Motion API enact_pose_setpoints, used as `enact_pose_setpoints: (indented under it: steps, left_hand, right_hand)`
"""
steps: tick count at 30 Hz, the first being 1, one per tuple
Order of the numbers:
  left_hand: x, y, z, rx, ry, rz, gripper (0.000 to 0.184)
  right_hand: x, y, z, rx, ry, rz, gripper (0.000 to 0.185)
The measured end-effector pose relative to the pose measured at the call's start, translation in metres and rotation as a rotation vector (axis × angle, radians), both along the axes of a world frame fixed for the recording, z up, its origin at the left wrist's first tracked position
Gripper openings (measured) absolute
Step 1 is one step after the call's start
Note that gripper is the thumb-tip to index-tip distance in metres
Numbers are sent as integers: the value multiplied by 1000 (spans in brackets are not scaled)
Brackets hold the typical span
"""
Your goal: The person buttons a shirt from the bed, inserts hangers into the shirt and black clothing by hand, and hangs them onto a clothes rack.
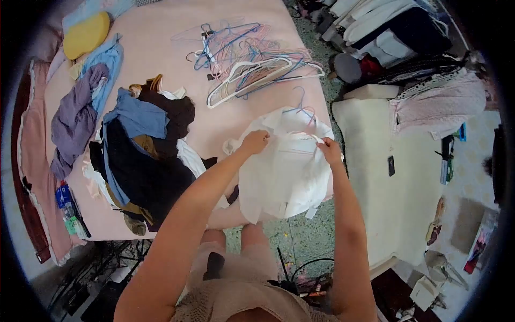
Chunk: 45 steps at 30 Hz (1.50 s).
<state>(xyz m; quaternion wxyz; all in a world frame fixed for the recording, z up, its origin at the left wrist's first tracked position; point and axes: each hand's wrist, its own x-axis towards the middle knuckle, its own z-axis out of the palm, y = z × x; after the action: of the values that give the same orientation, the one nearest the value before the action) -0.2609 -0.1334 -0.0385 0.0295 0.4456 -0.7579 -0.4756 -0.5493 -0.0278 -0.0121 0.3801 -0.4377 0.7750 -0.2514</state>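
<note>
A white shirt (284, 182) is spread over the near right corner of the bed, its lower part hanging past the edge. My left hand (256, 141) is closed on the cloth at the left of its neckline. Opposite it, my right hand (330, 150) pinches the right side of the neckline. Blue and pink hangers (301, 105) poke out at the top of the shirt; how they sit inside the cloth is partly hidden. Just beyond lies a tangled heap of hangers (257, 67) in blue, pink and white.
A pile of dark and blue clothes (147, 145) lies on the bed (155, 37) to the left, beside a purple garment (79, 115) and a yellow cushion (87, 35). At right stands a cream-covered sofa (370, 204) with a black phone-like object (391, 166) and a pink cloth (440, 102).
</note>
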Motion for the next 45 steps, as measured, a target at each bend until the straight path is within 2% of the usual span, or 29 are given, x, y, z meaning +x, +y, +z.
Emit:
enact_pose_setpoints:
  steps: [2, 4, 6, 7, 8, 9, 10, 12, 14, 15, 16, 18, 20, 22, 26, 28, 29, 30, 32, 34, 36, 37, 39, 40, 41, 42, 43, 44, 45]
  left_hand:
    - [-10, -9, -15, -27, -23, 24, 23]
    - [-19, -16, -31, -33, 45, 118, 19]
    - [-27, -20, -57, -137, 127, 147, 18]
    - [-29, -19, -58, -150, 155, 218, 18]
    - [-30, -18, -58, -258, 109, 236, 17]
    - [-29, -19, -47, -200, 83, 272, 16]
    - [-24, -20, -37, -143, 65, 309, 15]
    - [2, -15, -34, -138, 36, 371, 17]
    - [31, -9, -35, -122, 35, 417, 18]
    - [53, -4, -41, -110, 38, 442, 18]
    - [74, 1, -46, -97, 48, 468, 17]
    - [117, 12, -56, -142, 56, 593, 17]
    - [165, 11, -81, -329, -64, 595, 14]
    - [197, 2, -13, -410, -321, 819, 28]
    - [279, -14, 50, -900, -605, 1062, 65]
    - [323, -14, 57, -868, -696, 1222, 70]
    - [344, -11, 54, -724, -743, 1303, 70]
    - [362, -8, 63, -482, -716, 1358, 59]
    - [408, 8, 29, -343, -627, 1261, 47]
    - [416, 20, 36, -418, -519, 1205, 43]
    - [417, 36, 34, -561, -265, 1141, 37]
    - [412, 42, 47, -521, -170, 1079, 38]
    - [385, 61, 85, -257, -135, 1011, 42]
    - [380, 75, 58, -321, 84, 945, 39]
    - [366, 85, 66, -301, 65, 895, 38]
    - [352, 91, 98, -178, 110, 878, 37]
    - [340, 100, 97, -209, 213, 891, 35]
    - [330, 104, 123, -149, 273, 861, 32]
    - [321, 110, 131, -146, 244, 803, 31]
  right_hand:
    - [-4, -12, -18, -54, 25, -62, 19]
    - [-15, -22, -35, 2, 239, -46, 23]
    - [-18, -33, -45, -40, 338, -74, 26]
    - [-42, -32, -87, -101, 169, -84, 26]
    - [-55, -31, -118, -113, 322, -145, 25]
    - [-57, -33, -112, -140, 312, -95, 26]
    - [-45, -38, -92, -102, 261, -175, 31]
    - [-51, -42, -104, -112, 326, -84, 34]
    - [-28, -40, -91, -110, 334, -33, 36]
    - [-36, -36, -120, -35, 178, -26, 36]
    - [-24, -34, -124, -40, 176, -20, 36]
    - [8, -34, -119, 24, -51, 45, 32]
    - [49, -38, -107, 91, -93, 119, 27]
    - [94, -45, -97, 198, -190, 131, 23]
    - [187, -56, -57, 219, -307, 305, 25]
    - [224, -62, -51, 202, -328, 406, 29]
    - [243, -65, -44, 173, -304, 461, 29]
    - [261, -68, -38, 143, -279, 516, 30]
    - [297, -73, -24, 125, -285, 557, 30]
    - [332, -78, -5, 106, -285, 591, 31]
    - [366, -81, 17, 103, -444, 636, 34]
    - [382, -83, 24, 98, -432, 645, 34]
    - [413, -84, 37, 250, -565, 588, 43]
    - [429, -84, 45, 244, -554, 600, 43]
    - [445, -82, 54, 224, -520, 549, 44]
    - [460, -80, 64, 206, -487, 497, 45]
    - [474, -79, 73, 252, -596, 393, 48]
    - [482, -78, 79, 250, -591, 398, 48]
    - [489, -77, 84, 271, -668, 370, 47]
